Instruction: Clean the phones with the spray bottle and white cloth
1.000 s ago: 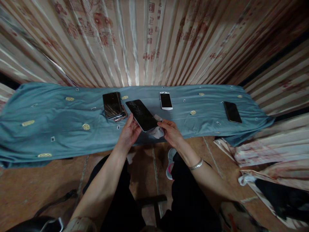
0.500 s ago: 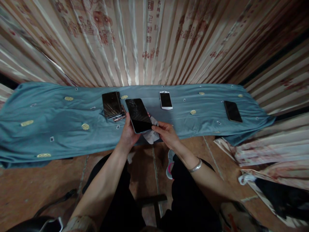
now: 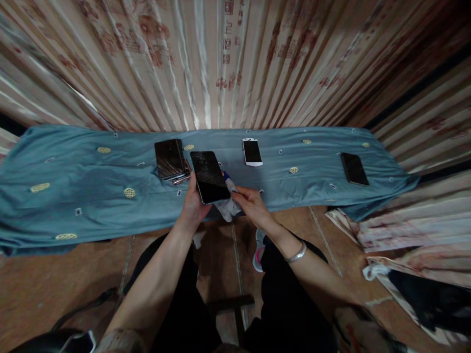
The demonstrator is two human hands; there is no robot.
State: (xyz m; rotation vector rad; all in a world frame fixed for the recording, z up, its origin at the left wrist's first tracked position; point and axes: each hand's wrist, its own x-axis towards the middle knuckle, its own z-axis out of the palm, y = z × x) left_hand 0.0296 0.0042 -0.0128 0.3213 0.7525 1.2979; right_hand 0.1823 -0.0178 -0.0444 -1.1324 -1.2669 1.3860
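A large black smartphone [image 3: 209,177] with marks on its upper screen is tilted toward me above the front of the cloth-covered table. My left hand [image 3: 194,202] grips it along its left and lower edge, fingers hidden beneath. At the phone's right edge my right hand [image 3: 250,202] pinches a pale grey cloth [image 3: 228,210], which hangs below and behind the phone and shows a bit of blue at its top. Left of the phone lies a stack of dark phones [image 3: 170,159]. Beyond it rests a white-framed phone [image 3: 252,152].
Another black phone [image 3: 354,169] lies toward the right end of the blue patterned tablecloth [image 3: 95,196]. Pleated curtains [image 3: 206,63] hang right behind the table. My legs are below, with a shoe [image 3: 259,250] on the tiled floor.
The cloth has shifted around the phone's right edge, and a blue part of it now shows. The phone has turned slightly; both hands keep nearly the same place.
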